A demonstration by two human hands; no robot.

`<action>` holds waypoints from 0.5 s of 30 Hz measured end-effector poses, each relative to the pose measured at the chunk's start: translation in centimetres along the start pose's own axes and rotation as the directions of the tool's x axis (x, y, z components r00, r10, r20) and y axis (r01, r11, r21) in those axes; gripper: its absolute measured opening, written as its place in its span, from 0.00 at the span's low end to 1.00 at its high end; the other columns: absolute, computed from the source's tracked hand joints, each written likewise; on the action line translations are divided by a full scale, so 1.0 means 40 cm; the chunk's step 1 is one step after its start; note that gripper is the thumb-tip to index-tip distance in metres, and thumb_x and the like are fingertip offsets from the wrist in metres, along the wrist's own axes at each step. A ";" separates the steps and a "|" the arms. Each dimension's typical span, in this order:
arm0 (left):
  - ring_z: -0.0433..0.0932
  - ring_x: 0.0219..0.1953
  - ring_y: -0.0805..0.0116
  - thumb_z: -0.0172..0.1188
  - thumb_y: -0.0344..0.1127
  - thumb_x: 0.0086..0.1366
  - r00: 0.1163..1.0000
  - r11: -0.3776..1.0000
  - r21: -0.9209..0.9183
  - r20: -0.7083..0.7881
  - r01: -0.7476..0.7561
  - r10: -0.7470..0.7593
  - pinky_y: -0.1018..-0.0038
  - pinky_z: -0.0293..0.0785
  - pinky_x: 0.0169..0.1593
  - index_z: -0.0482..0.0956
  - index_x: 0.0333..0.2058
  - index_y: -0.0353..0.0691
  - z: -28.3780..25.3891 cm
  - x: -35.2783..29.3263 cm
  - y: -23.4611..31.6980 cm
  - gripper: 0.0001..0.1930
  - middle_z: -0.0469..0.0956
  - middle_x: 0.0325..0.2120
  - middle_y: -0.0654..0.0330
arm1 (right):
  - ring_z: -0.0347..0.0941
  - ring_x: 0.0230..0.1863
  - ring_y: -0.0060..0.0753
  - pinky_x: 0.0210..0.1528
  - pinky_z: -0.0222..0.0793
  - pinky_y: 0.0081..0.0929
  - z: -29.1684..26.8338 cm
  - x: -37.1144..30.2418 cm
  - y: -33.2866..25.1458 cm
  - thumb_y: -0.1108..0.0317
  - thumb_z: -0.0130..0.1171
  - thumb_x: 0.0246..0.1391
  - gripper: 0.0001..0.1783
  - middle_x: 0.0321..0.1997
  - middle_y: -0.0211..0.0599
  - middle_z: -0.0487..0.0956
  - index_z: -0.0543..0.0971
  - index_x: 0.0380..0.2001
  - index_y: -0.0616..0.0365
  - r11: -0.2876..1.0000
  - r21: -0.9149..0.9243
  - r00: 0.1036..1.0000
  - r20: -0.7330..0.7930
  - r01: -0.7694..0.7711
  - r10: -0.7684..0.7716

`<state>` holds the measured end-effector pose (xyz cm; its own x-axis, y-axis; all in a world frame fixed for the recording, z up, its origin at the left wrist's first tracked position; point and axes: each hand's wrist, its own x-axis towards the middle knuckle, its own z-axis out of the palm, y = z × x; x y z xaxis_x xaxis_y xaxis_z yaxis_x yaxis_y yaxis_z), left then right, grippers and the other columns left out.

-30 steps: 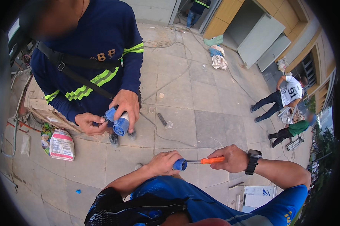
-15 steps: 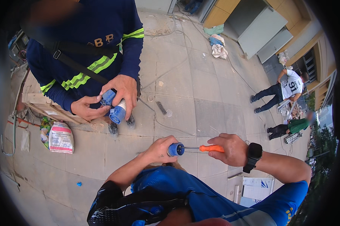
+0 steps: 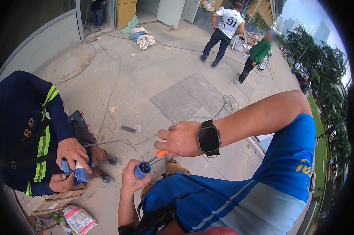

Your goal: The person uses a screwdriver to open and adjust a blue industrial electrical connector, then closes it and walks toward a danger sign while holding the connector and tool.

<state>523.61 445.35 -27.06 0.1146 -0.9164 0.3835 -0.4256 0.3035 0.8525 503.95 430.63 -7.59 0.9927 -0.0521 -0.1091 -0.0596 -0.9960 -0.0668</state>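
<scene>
My left hand point(image 3: 130, 178) is wrapped round a blue round industrial plug point(image 3: 139, 174), its open end with the pins tilted up toward me. A screwdriver point(image 3: 162, 154) with an orange handle and thin metal shaft slants down to the plug's rim; whether its tip touches a screw I cannot make out. My right hand point(image 3: 180, 139), a black watch on its wrist, grips the handle from above and covers most of it. At the left, a co-worker's hands hold a blue-and-white connector point(image 3: 81, 174) and another blue piece point(image 3: 65, 167).
The co-worker in a dark reflective shirt point(image 3: 39, 129) stands close on my left, by a wooden crate point(image 3: 59, 200) and a printed sack point(image 3: 79, 220). Cables point(image 3: 229, 103) lie across the paved floor point(image 3: 165, 66). Two people point(image 3: 224, 33) stand farther off, and cloth bundles point(image 3: 145, 41) lie at the back.
The view has swung to the right, so the co-worker sits farther left. My right hand still grips the screwdriver, which now slants down to the plug instead of lying level.
</scene>
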 end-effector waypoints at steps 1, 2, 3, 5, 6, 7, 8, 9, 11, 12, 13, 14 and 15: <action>0.78 0.28 0.65 0.72 0.30 0.40 0.995 0.995 -0.069 0.065 0.075 -0.070 0.70 0.75 0.34 0.73 0.35 0.37 -0.005 -0.002 -0.006 0.22 0.77 0.26 0.58 | 0.77 0.30 0.40 0.27 0.73 0.32 -0.002 -0.002 0.004 0.61 0.62 0.50 0.14 0.32 0.39 0.72 0.75 0.37 0.57 0.975 -0.131 0.982 -0.038 0.180 -0.186; 0.78 0.28 0.67 0.72 0.30 0.41 0.989 0.986 -0.131 0.124 0.100 -0.084 0.71 0.75 0.34 0.73 0.35 0.37 -0.003 -0.008 -0.018 0.21 0.77 0.26 0.58 | 0.77 0.29 0.40 0.26 0.73 0.33 -0.004 0.001 0.009 0.61 0.62 0.49 0.14 0.32 0.39 0.72 0.75 0.36 0.57 0.901 -0.267 0.929 -0.049 0.343 -0.368; 0.78 0.28 0.68 0.72 0.30 0.42 0.979 0.973 -0.191 0.183 0.128 -0.093 0.72 0.75 0.34 0.74 0.34 0.37 0.002 -0.015 -0.034 0.20 0.78 0.26 0.58 | 0.77 0.29 0.40 0.26 0.73 0.33 -0.007 0.002 0.013 0.61 0.61 0.49 0.14 0.32 0.39 0.72 0.74 0.36 0.58 0.781 -0.399 0.844 -0.030 0.481 -0.535; 0.79 0.28 0.69 0.72 0.31 0.42 0.969 0.970 -0.203 0.232 0.134 -0.085 0.72 0.75 0.35 0.74 0.34 0.37 0.001 -0.013 -0.034 0.19 0.79 0.26 0.57 | 0.77 0.29 0.42 0.25 0.73 0.35 -0.002 0.011 0.011 0.63 0.59 0.48 0.10 0.32 0.40 0.72 0.75 0.31 0.58 0.841 -0.278 0.882 0.055 0.464 -0.468; 0.79 0.28 0.67 0.72 0.31 0.42 0.972 0.982 -0.159 0.227 0.102 -0.064 0.72 0.76 0.35 0.74 0.34 0.36 0.007 -0.012 -0.021 0.20 0.79 0.26 0.57 | 0.77 0.29 0.42 0.25 0.73 0.34 -0.006 0.011 0.008 0.64 0.59 0.49 0.09 0.32 0.41 0.73 0.75 0.30 0.58 0.905 -0.189 0.924 0.098 0.381 -0.369; 0.79 0.28 0.66 0.72 0.31 0.42 0.974 0.990 -0.123 0.223 0.075 -0.046 0.71 0.76 0.35 0.74 0.35 0.36 0.020 -0.015 -0.008 0.20 0.78 0.26 0.56 | 0.77 0.29 0.42 0.26 0.73 0.34 -0.007 0.011 0.003 0.64 0.60 0.49 0.09 0.32 0.41 0.73 0.75 0.28 0.58 0.953 -0.097 0.950 0.158 0.286 -0.269; 0.80 0.28 0.61 0.72 0.31 0.42 0.988 0.999 -0.039 0.152 0.010 -0.004 0.70 0.76 0.35 0.74 0.35 0.36 0.032 -0.015 -0.001 0.21 0.78 0.28 0.55 | 0.77 0.30 0.42 0.26 0.73 0.33 -0.003 0.009 0.003 0.64 0.60 0.50 0.09 0.32 0.41 0.73 0.76 0.30 0.58 0.991 0.039 0.974 0.181 0.131 -0.136; 0.79 0.28 0.60 0.72 0.32 0.42 0.993 0.999 0.034 0.116 -0.022 0.017 0.69 0.76 0.35 0.74 0.35 0.36 0.036 -0.016 0.009 0.21 0.78 0.28 0.55 | 0.77 0.30 0.42 0.27 0.73 0.33 0.003 0.004 0.005 0.64 0.61 0.51 0.09 0.32 0.41 0.72 0.76 0.32 0.57 0.985 0.167 0.975 0.223 -0.033 -0.005; 0.79 0.29 0.59 0.72 0.32 0.42 0.997 0.977 0.200 0.035 -0.072 0.067 0.68 0.76 0.35 0.74 0.36 0.36 0.033 -0.012 0.031 0.21 0.78 0.28 0.55 | 0.77 0.31 0.42 0.28 0.74 0.33 0.004 0.011 0.015 0.64 0.62 0.52 0.11 0.32 0.41 0.72 0.76 0.36 0.56 0.924 0.310 0.947 0.294 -0.223 0.130; 0.79 0.29 0.58 0.72 0.32 0.42 0.998 0.985 0.164 0.043 -0.056 0.050 0.68 0.76 0.35 0.74 0.36 0.36 0.027 -0.008 0.026 0.21 0.78 0.28 0.55 | 0.77 0.31 0.42 0.29 0.75 0.33 0.002 0.019 0.020 0.63 0.63 0.52 0.12 0.32 0.40 0.72 0.76 0.38 0.55 0.907 0.337 0.939 0.312 -0.253 0.146; 0.79 0.29 0.58 0.72 0.32 0.42 0.998 0.992 0.122 0.051 -0.039 0.033 0.68 0.76 0.35 0.74 0.36 0.36 0.022 -0.005 0.015 0.21 0.78 0.28 0.54 | 0.77 0.32 0.42 0.30 0.75 0.33 -0.001 0.025 0.022 0.62 0.64 0.52 0.14 0.33 0.39 0.72 0.76 0.40 0.54 0.887 0.361 0.928 0.335 -0.288 0.165; 0.79 0.29 0.57 0.72 0.32 0.42 0.998 0.997 0.081 0.058 -0.021 0.016 0.67 0.76 0.35 0.74 0.36 0.37 0.017 -0.004 0.004 0.21 0.78 0.28 0.54 | 0.77 0.32 0.40 0.30 0.75 0.32 -0.009 0.026 0.020 0.62 0.63 0.52 0.14 0.32 0.38 0.72 0.76 0.41 0.54 0.960 0.244 0.969 0.234 -0.137 0.079; 0.79 0.30 0.56 0.72 0.32 0.42 0.991 0.998 -0.019 0.126 0.057 -0.054 0.67 0.76 0.35 0.74 0.36 0.37 0.012 -0.003 -0.007 0.21 0.78 0.28 0.54 | 0.77 0.32 0.39 0.30 0.75 0.31 -0.019 0.019 0.015 0.62 0.62 0.52 0.15 0.32 0.37 0.72 0.76 0.42 0.54 0.994 0.108 0.990 0.140 0.014 -0.029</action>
<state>523.27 445.24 -27.50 0.0236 -0.9569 0.2893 -0.4017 0.2559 0.8793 504.75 429.95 -6.95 0.9694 -0.0120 -0.2451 -0.0564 -0.9830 -0.1749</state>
